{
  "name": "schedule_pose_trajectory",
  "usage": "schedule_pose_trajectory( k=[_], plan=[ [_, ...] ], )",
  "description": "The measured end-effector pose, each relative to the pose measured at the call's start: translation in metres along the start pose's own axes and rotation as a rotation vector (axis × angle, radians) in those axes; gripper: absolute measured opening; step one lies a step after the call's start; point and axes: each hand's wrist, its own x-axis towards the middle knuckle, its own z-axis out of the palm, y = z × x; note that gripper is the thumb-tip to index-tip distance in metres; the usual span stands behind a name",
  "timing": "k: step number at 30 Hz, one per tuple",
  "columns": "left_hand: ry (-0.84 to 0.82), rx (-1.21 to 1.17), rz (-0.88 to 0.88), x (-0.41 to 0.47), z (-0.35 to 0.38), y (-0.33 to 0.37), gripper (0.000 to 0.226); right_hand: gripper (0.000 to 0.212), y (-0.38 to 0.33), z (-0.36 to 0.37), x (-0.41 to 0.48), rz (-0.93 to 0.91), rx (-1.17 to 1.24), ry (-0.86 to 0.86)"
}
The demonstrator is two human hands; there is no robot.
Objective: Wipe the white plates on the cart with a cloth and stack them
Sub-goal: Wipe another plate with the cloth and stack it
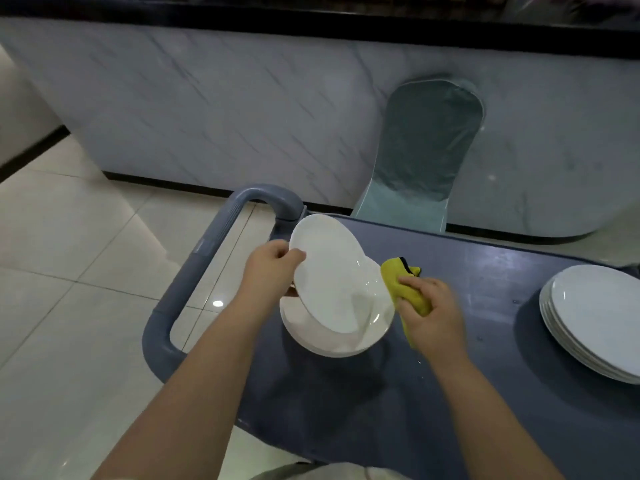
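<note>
My left hand (270, 268) grips the left rim of a white plate (329, 271), holding it tilted above a stack of white plates (332, 344) at the left end of the grey-blue cart (467, 341). My right hand (429, 310) grips a yellow cloth (398, 275) just right of the tilted plate's lower edge. Whether the cloth touches that plate is unclear. A second stack of white plates (595, 313) sits at the cart's right end.
The cart's grey handle (207, 251) loops out on the left over a pale tiled floor (69, 271). A marble-look counter front (242, 116) stands behind, with a light teal chair back (426, 143) against it.
</note>
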Motion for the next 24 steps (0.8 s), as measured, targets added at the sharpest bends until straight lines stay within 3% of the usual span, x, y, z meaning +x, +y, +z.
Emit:
schedule_pose_trajectory(
  k=[4,7,10,14,18,24],
  plan=[
    [0.057,0.351,0.33,0.008,0.004,0.046,0.029,0.038,-0.011,-0.005,0.0,-0.074,-0.042,0.034],
    [0.085,0.465,0.441,0.007,0.004,0.062,0.027,0.04,-0.012,-0.004,-0.006,-0.113,-0.112,0.04],
    [0.064,0.202,0.315,0.009,-0.013,0.047,0.015,0.036,-0.007,-0.007,-0.007,-0.09,-0.097,0.062],
    [-0.159,-0.281,-0.079,-0.009,-0.047,-0.011,0.034,0.03,-0.017,-0.024,-0.007,-0.015,0.085,0.133],
    [-0.297,-0.596,-0.337,-0.045,-0.041,-0.052,0.034,0.032,-0.055,-0.032,-0.011,-0.12,0.175,0.098],
    [-0.36,-0.832,-0.317,-0.074,0.002,-0.059,0.048,0.043,-0.086,0.024,-0.04,-0.331,-0.023,-0.22]
  ],
)
